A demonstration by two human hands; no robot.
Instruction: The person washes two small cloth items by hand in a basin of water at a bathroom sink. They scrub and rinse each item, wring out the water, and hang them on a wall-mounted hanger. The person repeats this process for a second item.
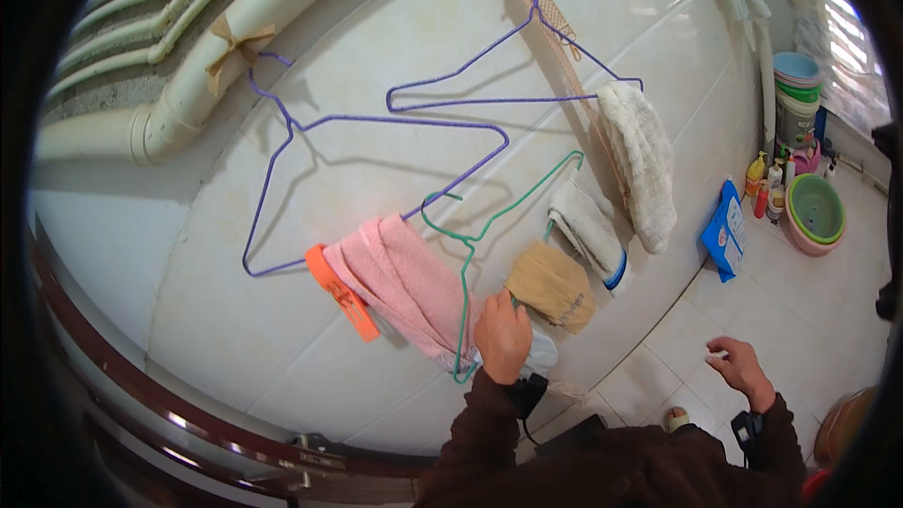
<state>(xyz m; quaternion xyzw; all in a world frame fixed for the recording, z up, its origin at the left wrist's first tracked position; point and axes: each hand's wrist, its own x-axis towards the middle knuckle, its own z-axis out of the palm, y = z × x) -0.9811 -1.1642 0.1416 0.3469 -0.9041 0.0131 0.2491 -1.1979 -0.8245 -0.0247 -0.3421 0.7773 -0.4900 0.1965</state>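
My left hand is closed at the lower bar of a green wire hanger, right beside a tan cloth draped over that bar. A grey-white cloth with a blue edge hangs farther along the same hanger. Some whitish material shows behind my left wrist, partly hidden. To the left, a pink towel hangs on a purple hanger, with a large orange clip at its edge. My right hand is in the air over the floor, holding nothing, its fingers curled but apart.
A second purple hanger bears a white towel beside a patterned strap. Thick pipes run along the upper left wall. Nested basins, several bottles and a blue bag stand at right.
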